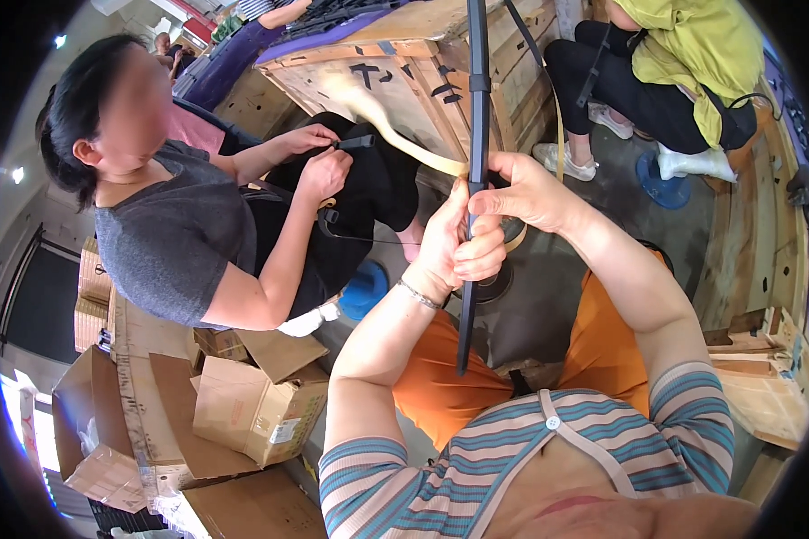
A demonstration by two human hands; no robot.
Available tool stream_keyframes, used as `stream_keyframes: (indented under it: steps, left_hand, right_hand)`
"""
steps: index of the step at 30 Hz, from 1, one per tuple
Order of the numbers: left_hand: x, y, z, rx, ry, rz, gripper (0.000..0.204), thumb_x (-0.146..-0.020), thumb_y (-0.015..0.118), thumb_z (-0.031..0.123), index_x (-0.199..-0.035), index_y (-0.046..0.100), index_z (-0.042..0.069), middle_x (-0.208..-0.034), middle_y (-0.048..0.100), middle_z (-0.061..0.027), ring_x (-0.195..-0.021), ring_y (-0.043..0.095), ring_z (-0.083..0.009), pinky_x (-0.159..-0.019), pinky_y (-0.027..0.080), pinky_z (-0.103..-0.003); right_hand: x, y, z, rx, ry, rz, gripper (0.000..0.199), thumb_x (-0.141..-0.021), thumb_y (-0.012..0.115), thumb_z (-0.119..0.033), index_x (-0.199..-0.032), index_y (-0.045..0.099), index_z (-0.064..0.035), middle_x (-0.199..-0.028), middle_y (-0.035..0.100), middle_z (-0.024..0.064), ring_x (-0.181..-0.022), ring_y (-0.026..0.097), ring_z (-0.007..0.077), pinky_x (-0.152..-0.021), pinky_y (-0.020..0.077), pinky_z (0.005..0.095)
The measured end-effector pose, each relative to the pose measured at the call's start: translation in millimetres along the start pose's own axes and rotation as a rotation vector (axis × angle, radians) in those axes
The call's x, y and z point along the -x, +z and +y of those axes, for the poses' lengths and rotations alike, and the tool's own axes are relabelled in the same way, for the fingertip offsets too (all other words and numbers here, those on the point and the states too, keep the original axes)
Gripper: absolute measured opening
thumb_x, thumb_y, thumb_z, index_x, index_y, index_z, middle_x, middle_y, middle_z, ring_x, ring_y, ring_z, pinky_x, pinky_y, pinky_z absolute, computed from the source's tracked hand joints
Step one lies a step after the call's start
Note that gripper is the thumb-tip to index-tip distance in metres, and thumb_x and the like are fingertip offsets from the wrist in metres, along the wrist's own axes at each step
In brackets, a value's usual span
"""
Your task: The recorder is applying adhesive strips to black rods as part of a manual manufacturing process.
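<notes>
A long, thin black bar (479, 108) stands nearly upright in front of me, running past the top of the view. My left hand (458, 238) is wrapped around its lower part, a bracelet at the wrist. Just beside it, my right hand (526, 193) is closed at the bar, its thumb pressed on the bar's edge. A pale yellow strip (404, 144) meets the bar between my hands. Its upper left end is blurred, and a curl of strip shows below my right hand. Whether my right fingers also pinch the strip is hidden.
At left, a seated co-worker holds a short black piece (355, 142). Another person in yellow sits at upper right beside a blue stool (663, 180). A wooden crate (368, 81) stands ahead. Opened cardboard boxes (261, 404) lie lower left, and wooden boards (751, 225) line the right.
</notes>
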State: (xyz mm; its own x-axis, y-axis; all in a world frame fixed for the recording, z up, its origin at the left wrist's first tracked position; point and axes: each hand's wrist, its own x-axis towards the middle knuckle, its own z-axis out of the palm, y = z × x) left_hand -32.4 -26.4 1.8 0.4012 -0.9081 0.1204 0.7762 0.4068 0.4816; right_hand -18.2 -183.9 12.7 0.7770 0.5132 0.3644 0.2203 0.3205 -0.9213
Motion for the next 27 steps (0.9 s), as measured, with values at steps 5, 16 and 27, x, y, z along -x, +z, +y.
stream_keyframes:
  steps: [5,16,27]
  left_hand:
    - [-2,2,1,0.100,-0.048,-0.012,0.055,-0.088,0.026,0.059,-0.065,0.036,0.010,-0.039,0.031,0.0004,-0.030,0.029,-0.0119,-0.027,0.025,-0.022]
    - [-1,0,1,-0.003,-0.080,0.010,0.055,-0.088,0.028,0.058,-0.065,0.038,0.010,-0.038,0.029,-0.0008,-0.029,0.028,-0.0117,-0.026,0.022,-0.022]
    - [-3,0,0,-0.187,-0.058,0.071,0.055,-0.088,0.031,0.057,-0.072,0.045,0.006,-0.043,0.035,-0.0030,-0.034,0.034,-0.0136,-0.031,0.028,-0.023]
  right_hand:
    - [4,-15,0,-0.327,0.239,-0.120,0.030,-0.082,0.064,-0.020,-0.104,0.055,-0.0025,-0.083,0.056,-0.0006,-0.059,0.042,0.0009,-0.049,0.0330,0.0143]
    - [6,-14,-6,-0.278,0.365,-0.028,0.029,-0.085,0.058,-0.022,-0.104,0.053,-0.0002,-0.075,0.049,-0.0037,-0.051,0.036,0.0000,-0.043,0.0262,0.0125]
    - [6,-18,2,-0.551,0.188,0.032,0.028,-0.083,0.062,-0.028,-0.095,0.055,-0.0029,-0.062,0.041,-0.0076,-0.050,0.034,-0.0016,-0.041,0.0236,0.0125]
